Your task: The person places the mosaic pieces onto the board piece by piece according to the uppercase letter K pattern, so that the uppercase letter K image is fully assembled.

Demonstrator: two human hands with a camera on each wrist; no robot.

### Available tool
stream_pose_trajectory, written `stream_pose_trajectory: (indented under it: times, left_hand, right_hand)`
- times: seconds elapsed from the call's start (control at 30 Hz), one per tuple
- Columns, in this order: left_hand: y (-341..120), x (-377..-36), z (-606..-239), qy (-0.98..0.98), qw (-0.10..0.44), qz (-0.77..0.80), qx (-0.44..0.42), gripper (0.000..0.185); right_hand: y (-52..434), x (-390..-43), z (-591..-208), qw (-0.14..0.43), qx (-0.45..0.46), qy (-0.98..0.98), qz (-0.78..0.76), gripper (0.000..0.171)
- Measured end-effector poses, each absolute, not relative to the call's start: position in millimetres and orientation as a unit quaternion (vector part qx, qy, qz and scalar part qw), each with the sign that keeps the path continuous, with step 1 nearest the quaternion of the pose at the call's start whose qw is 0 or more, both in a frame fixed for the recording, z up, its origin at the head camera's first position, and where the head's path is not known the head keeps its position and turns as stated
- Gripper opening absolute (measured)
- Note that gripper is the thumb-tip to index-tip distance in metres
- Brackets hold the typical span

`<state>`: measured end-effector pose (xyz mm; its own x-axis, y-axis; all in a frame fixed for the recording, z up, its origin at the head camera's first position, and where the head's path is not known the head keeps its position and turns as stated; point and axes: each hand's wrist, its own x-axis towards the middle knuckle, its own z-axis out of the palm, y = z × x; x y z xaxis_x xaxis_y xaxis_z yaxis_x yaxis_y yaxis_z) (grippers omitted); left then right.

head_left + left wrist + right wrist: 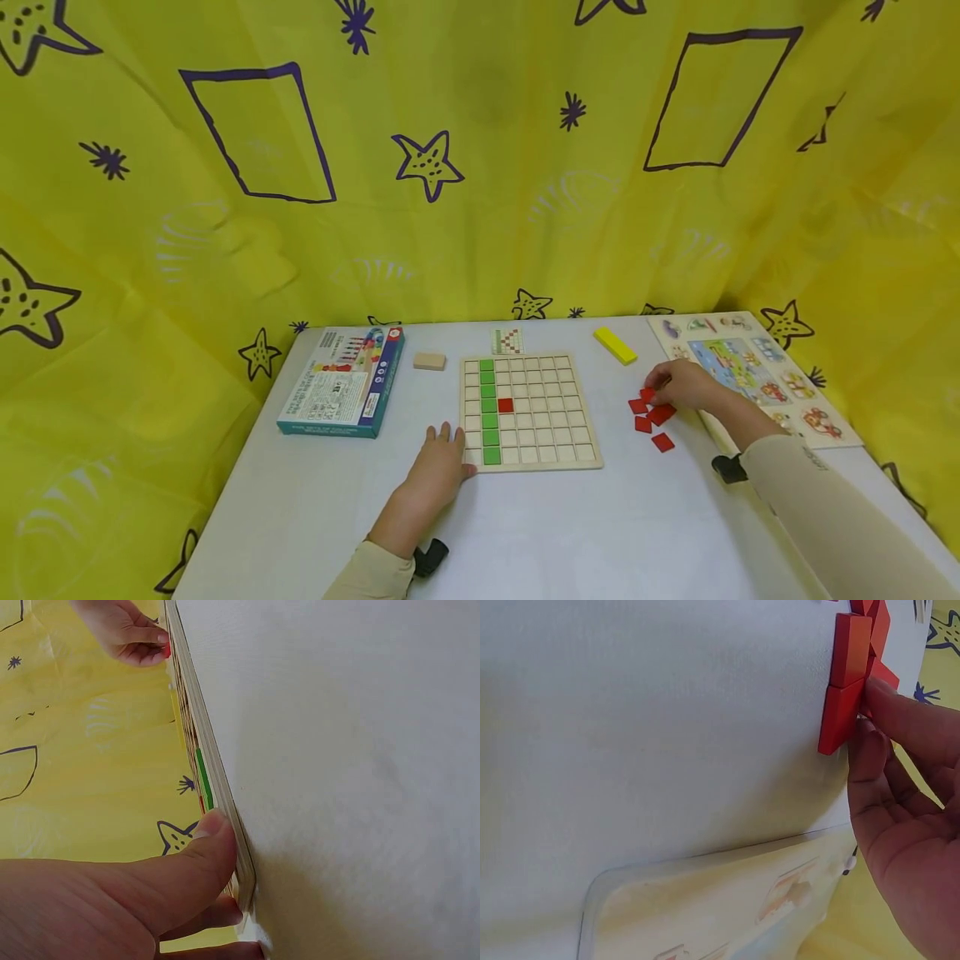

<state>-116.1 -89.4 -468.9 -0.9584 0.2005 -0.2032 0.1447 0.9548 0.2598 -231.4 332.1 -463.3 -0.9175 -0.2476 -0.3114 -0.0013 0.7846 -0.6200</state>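
A wooden grid board (543, 414) lies on the table with a column of green tiles (490, 418) and a single red tile (506, 405) set into it. My left hand (438, 462) rests at the board's near left corner, fingers extended along the side. In the left wrist view its thumb (214, 836) presses the board's front edge. To the right of the board, my right hand (684, 387) pinches a red tile (647, 394) between thumb and fingers. Several loose red tiles (663, 442) lie right below that hand, some overlapping.
A small pattern card (507, 341) lies behind the board. Left of it are a wooden block (429, 362) and a boxed game (337, 383). A yellow bar (615, 346) and a picture puzzle board (795, 404) lie at the right. A yellow curtain (480, 233) hangs behind the table.
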Motion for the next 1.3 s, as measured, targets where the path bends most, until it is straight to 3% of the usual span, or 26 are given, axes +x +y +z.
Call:
stream_pose_trajectory:
  times: [0.57, 0.9, 1.3]
  left_hand:
    - [-92, -116, -464, 0.983, 0.093, 0.103, 0.118, 0.063]
    - [-91, -117, -466, 0.983, 0.107, 0.114, 0.101, 0.064]
    - [-90, -115, -465, 0.981, 0.109, 0.129, 0.098, 0.063]
  right_hand:
    - [319, -243, -446, 0.15, -0.087, 0.925, -0.338, 0.017]
    - [267, -264, -435, 0.131, -0.118, 0.917, -0.358, 0.018]
    - [191, -277, -445, 0.155, -0.142, 0.896, -0.392, 0.017]
